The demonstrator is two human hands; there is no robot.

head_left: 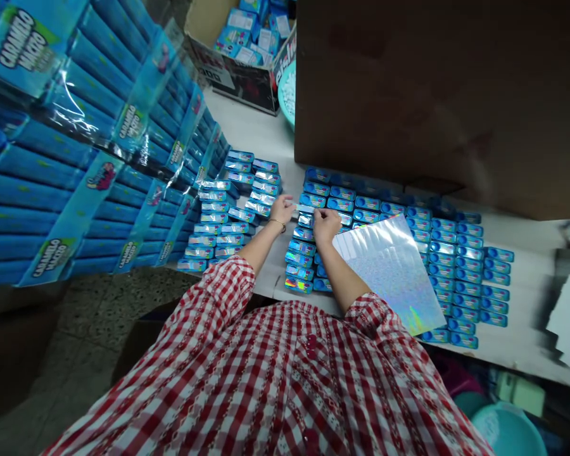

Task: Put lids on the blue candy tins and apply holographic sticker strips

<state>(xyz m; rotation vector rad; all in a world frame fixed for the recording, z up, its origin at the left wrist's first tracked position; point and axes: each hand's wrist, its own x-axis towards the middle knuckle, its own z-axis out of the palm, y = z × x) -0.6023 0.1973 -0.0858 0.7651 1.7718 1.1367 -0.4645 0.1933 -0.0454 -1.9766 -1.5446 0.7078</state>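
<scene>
A short-sleeved shirt [247, 386] in red-and-white gingham check, loose over the shoulders and torso; down its front, a narrow placket [311, 396] of denser red-and-white patterning, with small dark-red shapes near the top, too blurred to make out; a left sleeve [228, 285] and a right sleeve [368, 315] in the same check, both ending above the elbow; a thin gold-coloured bracelet [278, 223] around the left wrist; forearms bare; a bare left hand [282, 209] and a bare right hand [326, 227].
</scene>
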